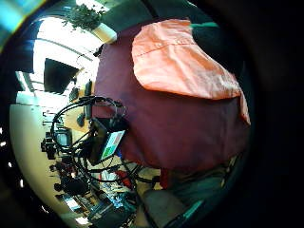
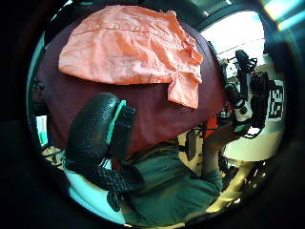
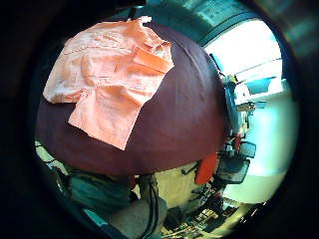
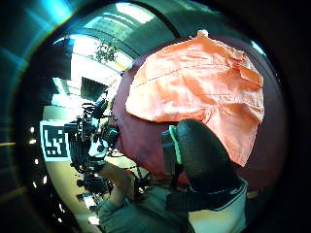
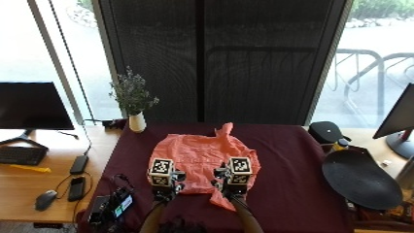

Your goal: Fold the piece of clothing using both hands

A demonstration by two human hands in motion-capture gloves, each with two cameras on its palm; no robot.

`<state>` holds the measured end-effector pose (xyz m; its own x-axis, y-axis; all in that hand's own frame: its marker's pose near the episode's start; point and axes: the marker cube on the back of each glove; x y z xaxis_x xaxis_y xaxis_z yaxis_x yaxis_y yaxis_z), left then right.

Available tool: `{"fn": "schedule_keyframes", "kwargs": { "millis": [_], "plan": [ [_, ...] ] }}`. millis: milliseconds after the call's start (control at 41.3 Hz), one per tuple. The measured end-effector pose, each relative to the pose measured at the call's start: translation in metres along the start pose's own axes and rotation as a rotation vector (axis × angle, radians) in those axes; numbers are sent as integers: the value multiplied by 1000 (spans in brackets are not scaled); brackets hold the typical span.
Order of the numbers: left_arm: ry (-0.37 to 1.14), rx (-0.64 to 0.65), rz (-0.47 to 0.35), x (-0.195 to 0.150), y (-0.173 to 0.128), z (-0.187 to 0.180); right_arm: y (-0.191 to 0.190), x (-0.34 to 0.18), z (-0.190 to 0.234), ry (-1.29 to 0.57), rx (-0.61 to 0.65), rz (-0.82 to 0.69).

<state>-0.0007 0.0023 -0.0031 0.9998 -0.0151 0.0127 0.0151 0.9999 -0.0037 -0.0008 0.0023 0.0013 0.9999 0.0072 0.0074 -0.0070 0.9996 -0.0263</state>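
Shirt [image 5: 204,162], salmon, crumpled, centre frame on maroon worktop [image 5: 291,165]; vase [image 5: 136,122] upper left; left hand [image 5: 165,187] and right hand [image 5: 230,187] above near hem, grip state unclear.

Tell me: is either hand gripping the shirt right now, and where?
Nothing is held, it seems. The palm views show the orange shirt lying on the maroon tablecloth, away from both palms; finger positions of left hand and right hand are hidden.
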Motion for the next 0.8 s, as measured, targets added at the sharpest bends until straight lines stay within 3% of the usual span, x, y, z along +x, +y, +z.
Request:
{"fn": "schedule_keyframes", "kwargs": {
  "millis": [460,533,654,799],
  "plan": [
    [-3,17,-7,0,0,-5,-3,5,0,10,-11,3],
    [16,86,-9,0,-12,2,-1,14,-5,20,-19,12],
    [-40,341,-55,-17,-49,0,-15,44,11,5,-32,66],
    [97,73,-40,-13,-50,49,-26,76,42,-23,-102,124]
  ]
}}
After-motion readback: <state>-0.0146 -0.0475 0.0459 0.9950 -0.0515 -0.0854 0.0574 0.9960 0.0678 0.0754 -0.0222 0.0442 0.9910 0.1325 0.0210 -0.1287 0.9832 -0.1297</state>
